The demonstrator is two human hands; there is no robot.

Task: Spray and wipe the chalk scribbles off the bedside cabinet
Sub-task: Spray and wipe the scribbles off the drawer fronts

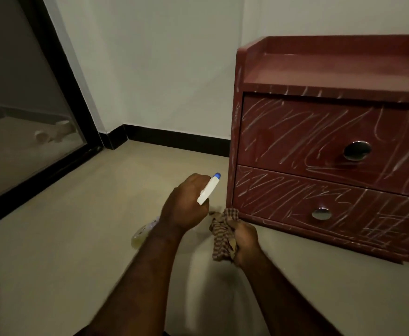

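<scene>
Glass panel point(28, 141) in a black frame far left, beige floor point(65, 251) mid-frame; neither is part of the job. Left grip point(186, 209) is wrapped round the neck of the spray bottle point(207, 191): white head, blue nozzle tip aimed up-right toward the cabinet, bottle body with yellowish liquid hanging below the wrist. Can't tell if a finger is on the trigger. Right grip point(246, 241) clenches a bunched checked cloth point(222, 236), low, just beside the cabinet's bottom-left corner; touching or not, can't tell. Bedside cabinet point(332, 69) sits on the floor at right, dark red, two drawers with round metal pulls. Chalk scribbles point(271, 190) cover both drawer fronts, the left edge strip and the lip under the top; no wet or wiped patch visible. My read: spray step, right at the start, nothing cleaned yet. Next move needs the nozzle raised and squared to the upper drawer point(283, 146), trigger pulled, then the cloth brought up and dragged across the wetted area. Nozzle sits near the left edge, so some mist may miss the front.
</scene>
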